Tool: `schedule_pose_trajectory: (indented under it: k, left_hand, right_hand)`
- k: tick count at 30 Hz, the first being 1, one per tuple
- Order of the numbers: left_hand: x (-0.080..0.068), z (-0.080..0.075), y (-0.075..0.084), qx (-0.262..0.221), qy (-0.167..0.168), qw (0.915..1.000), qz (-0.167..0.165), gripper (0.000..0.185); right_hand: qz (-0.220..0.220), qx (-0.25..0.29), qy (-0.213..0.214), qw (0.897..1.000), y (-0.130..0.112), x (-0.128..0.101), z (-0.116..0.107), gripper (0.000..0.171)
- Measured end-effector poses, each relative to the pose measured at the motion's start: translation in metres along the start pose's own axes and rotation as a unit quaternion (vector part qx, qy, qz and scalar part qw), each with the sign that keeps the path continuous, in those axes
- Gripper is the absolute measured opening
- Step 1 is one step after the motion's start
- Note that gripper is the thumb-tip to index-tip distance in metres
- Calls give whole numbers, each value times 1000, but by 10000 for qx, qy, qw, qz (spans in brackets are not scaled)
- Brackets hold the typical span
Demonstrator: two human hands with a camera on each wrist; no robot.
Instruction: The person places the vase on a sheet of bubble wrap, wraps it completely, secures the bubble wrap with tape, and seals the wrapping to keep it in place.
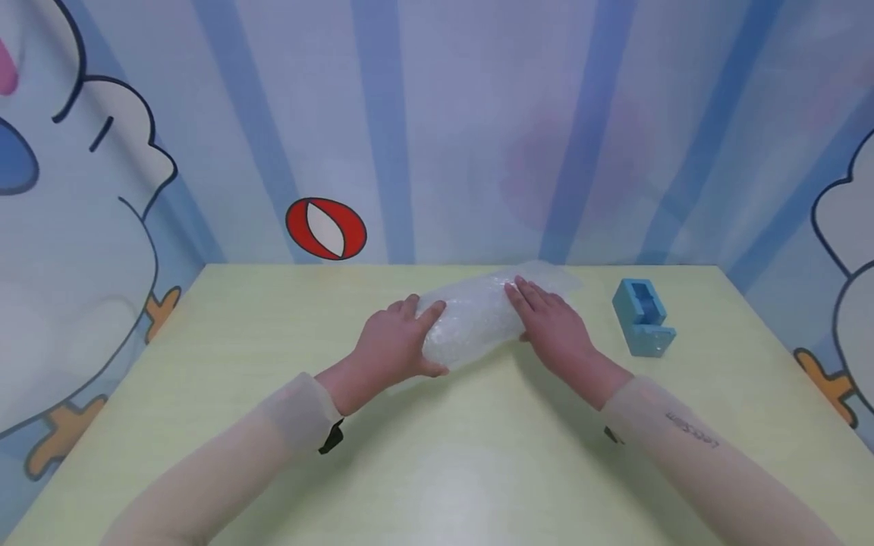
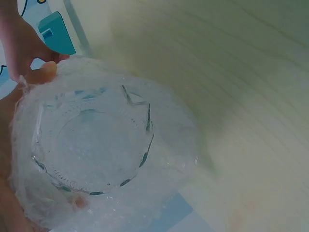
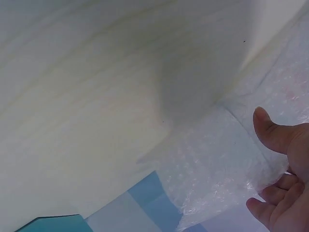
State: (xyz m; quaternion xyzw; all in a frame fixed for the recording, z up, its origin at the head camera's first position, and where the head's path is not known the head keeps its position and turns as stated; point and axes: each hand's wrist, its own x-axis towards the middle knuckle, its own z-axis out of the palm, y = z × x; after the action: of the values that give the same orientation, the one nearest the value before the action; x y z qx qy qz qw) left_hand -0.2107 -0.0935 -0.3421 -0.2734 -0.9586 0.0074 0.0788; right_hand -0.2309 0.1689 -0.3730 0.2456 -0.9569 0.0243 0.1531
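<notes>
A bundle of bubble wrap (image 1: 474, 322) lies on its side in the middle of the pale green table (image 1: 437, 455). The left wrist view shows a clear glass dish with a scalloped rim (image 2: 91, 140) inside the wrap. My left hand (image 1: 410, 341) grips the bundle's left end, fingers over the top and thumb at the near side. My right hand (image 1: 546, 318) rests flat on the right end with straight fingers. In the right wrist view its thumb (image 3: 275, 133) sticks out beside loose bubble wrap (image 3: 217, 169).
A blue tape dispenser (image 1: 642, 317) stands to the right of the bundle, near the right hand. Cartoon-printed blue striped walls (image 1: 437, 152) close off the table at the back and both sides. Both forearms wear sheer sleeves.
</notes>
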Motion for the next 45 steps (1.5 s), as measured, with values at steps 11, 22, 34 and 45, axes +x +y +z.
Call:
schedule_pose_trajectory:
  k: [11,22,34,45]
  left_hand:
    - [-13,-2,7,120,32,9998,-180,89]
    - [-21,-4,16,449,119,9987,-199,84]
    - [-19,-10,41,647,30,9967,-496,79]
    - [-10,-29,22,-568,-511,9970,-77,56]
  right_hand:
    - [72,450,-11,9990,-3,14,5,76]
    - [129,501,-116,9986,-6,28,5,74]
    - [-135,547,-238,9981,4,45,7,72]
    - [-407,549,-97,9976,16,47,15,72]
